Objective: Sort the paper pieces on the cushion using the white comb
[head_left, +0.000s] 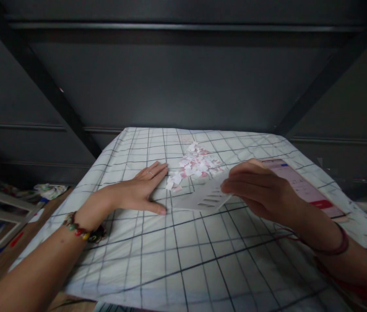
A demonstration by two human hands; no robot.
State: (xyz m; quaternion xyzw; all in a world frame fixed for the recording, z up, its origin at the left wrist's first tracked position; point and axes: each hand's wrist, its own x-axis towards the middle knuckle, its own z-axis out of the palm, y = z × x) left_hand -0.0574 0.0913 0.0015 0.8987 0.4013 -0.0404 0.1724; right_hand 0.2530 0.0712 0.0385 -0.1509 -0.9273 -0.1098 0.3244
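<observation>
My left hand (144, 188) rests on the checked cloth, fingers stretched out and thumb spread apart, holding nothing. Between the fingers and thumb of my right hand (261, 188) is a thin white plate with slots (199, 197), pinched by its right end and tilted, its left edge low near the cloth. Just behind the plate lies a loose heap of torn paper scraps (198, 162), white and pink. A few scraps sit near my left fingertips. The plate's far side is partly hidden by my right hand.
A white cloth with dark grid lines (157, 260) covers the table. To the right, partly behind my right hand, lies a phone (303, 186) with its screen lit. Dark panels (170, 82) stand along the back. A light-coloured frame with blue feet (17, 221) is at the floor left.
</observation>
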